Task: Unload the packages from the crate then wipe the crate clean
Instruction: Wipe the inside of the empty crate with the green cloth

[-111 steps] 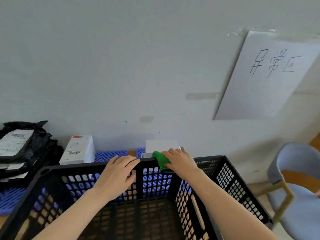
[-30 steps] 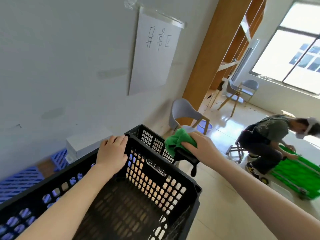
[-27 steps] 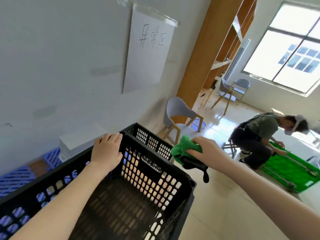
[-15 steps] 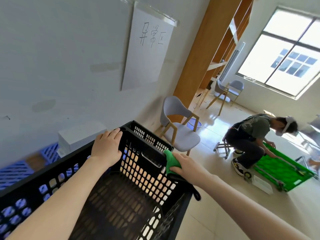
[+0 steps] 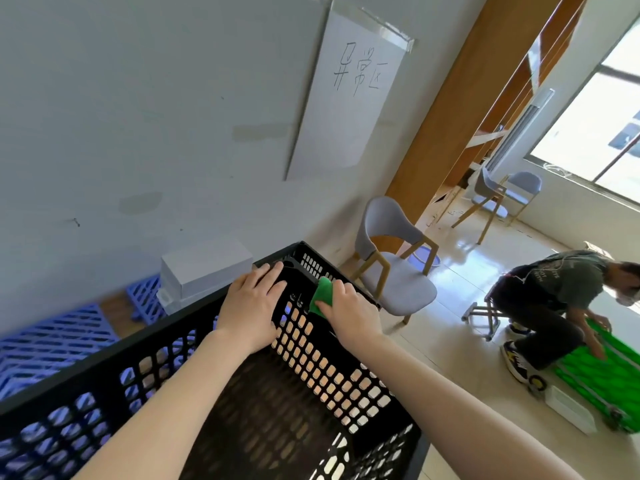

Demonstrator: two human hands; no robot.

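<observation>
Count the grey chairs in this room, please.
3. The near chair stands beside the black crate. A second chair and a third chair stand close together near the window, overlapping; more may be hidden behind the wooden partition.

Only one cam here, a wide-angle strapped to the head, looking forward and down into the black crate (image 5: 114,353), which sits close up and fills the bottom of the shot. It's tilted, aimed at the crate's far right corner, with the wall (image 5: 138,116) and paper sign (image 5: 346,105) running up the left
</observation>
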